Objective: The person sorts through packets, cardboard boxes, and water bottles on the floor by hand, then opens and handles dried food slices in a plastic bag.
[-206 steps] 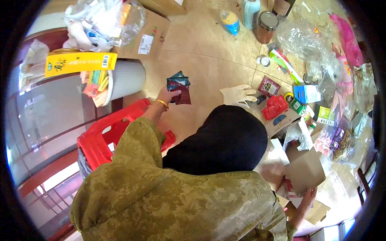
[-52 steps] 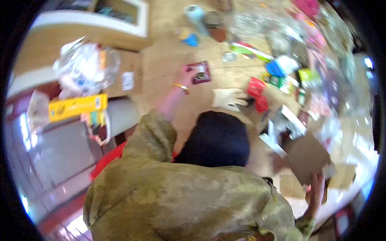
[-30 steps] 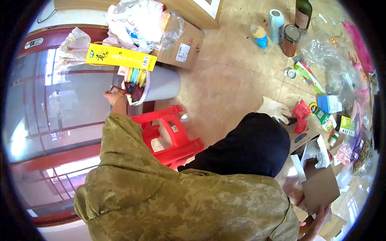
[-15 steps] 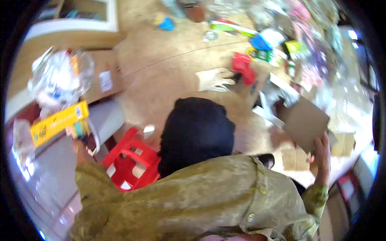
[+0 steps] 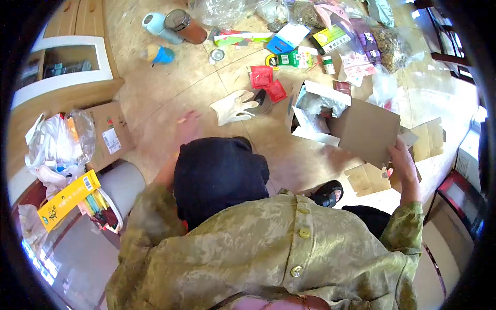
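Observation:
My left hand (image 5: pixel 187 127) is over the floor, left of a white glove (image 5: pixel 232 107); motion smears its fingers, and no object shows in it. At the right, my right hand (image 5: pixel 403 159) grips the brown flap of an open cardboard box (image 5: pixel 368 132), with clear plastic and something dark inside. Beyond the glove lie two red packets (image 5: pixel 262 76). A grey bin (image 5: pixel 124 188) at the left holds colourful packets (image 5: pixel 96 205), with a long yellow box (image 5: pixel 68 200) across its mouth.
A carton (image 5: pixel 110 135) stands beside a bulging plastic bag (image 5: pixel 61 144). A blue bottle (image 5: pixel 161 28) and brown-red jar (image 5: pixel 186 27) are at the top. Small boxes and plastic bags spread across the upper right. A dark chair (image 5: pixel 460 204) is at the right.
My left hand has left the bin and moved right over the floor; the dark red packet it held earlier is no longer in view in it. My right hand still holds the box flap.

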`<state>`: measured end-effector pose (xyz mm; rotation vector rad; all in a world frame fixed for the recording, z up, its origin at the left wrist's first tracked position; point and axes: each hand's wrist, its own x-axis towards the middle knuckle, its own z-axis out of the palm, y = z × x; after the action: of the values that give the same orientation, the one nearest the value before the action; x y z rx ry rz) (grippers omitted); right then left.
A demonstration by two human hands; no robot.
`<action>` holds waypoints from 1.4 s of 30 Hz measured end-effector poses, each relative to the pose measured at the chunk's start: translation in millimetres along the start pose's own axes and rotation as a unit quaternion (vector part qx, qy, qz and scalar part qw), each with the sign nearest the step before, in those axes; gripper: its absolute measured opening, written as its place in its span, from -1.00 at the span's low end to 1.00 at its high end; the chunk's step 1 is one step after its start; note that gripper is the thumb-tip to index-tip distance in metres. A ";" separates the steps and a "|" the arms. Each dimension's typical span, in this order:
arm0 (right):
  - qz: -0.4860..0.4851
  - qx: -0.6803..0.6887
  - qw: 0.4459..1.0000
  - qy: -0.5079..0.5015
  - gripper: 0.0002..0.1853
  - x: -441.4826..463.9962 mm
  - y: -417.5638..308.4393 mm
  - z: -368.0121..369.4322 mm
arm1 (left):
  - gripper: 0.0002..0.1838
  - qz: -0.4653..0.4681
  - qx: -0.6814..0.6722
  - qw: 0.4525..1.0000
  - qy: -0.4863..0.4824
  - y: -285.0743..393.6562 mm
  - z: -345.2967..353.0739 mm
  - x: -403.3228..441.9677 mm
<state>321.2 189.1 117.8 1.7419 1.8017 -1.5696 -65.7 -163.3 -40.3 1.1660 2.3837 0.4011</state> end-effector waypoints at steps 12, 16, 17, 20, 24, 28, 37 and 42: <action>-0.015 -0.044 0.998 0.038 -0.68 -15.2 18.7 4.7 | -0.22 0.039 0.146 0.986 -0.077 146.1 81.8 164.4; 0.002 -0.027 0.999 0.025 -0.61 -16.1 21.2 3.5 | -0.40 0.041 0.158 0.985 -0.051 142.4 95.5 158.2; 0.007 -0.028 0.999 0.017 -0.61 -17.6 14.6 2.1 | -0.40 0.041 0.161 0.985 -0.053 132.4 105.6 159.0; -0.023 -0.001 1.000 0.004 -0.62 -12.5 14.5 2.4 | -0.61 0.025 -0.046 0.986 -0.158 103.3 127.4 162.3; -0.023 -0.004 1.000 0.006 -0.62 -10.3 9.1 0.1 | -0.78 0.057 -0.172 0.984 0.006 120.4 67.9 142.1; -0.018 0.023 1.000 0.000 -0.63 -6.2 13.8 -1.8 | -0.75 0.243 -0.191 0.930 0.196 129.0 14.4 127.8; -0.038 0.125 0.989 -0.068 -0.59 -10.9 2.8 24.0 | -0.72 0.460 -0.225 0.847 0.144 200.8 -33.6 122.8; -0.081 0.091 0.990 -0.065 -0.63 -10.2 -0.1 32.2 | -0.75 0.568 -0.096 0.817 -0.005 222.9 -13.0 126.8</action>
<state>307.8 158.8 111.6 1.5557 1.8266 -1.9191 7.7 70.8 35.6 2.3482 1.2977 0.9470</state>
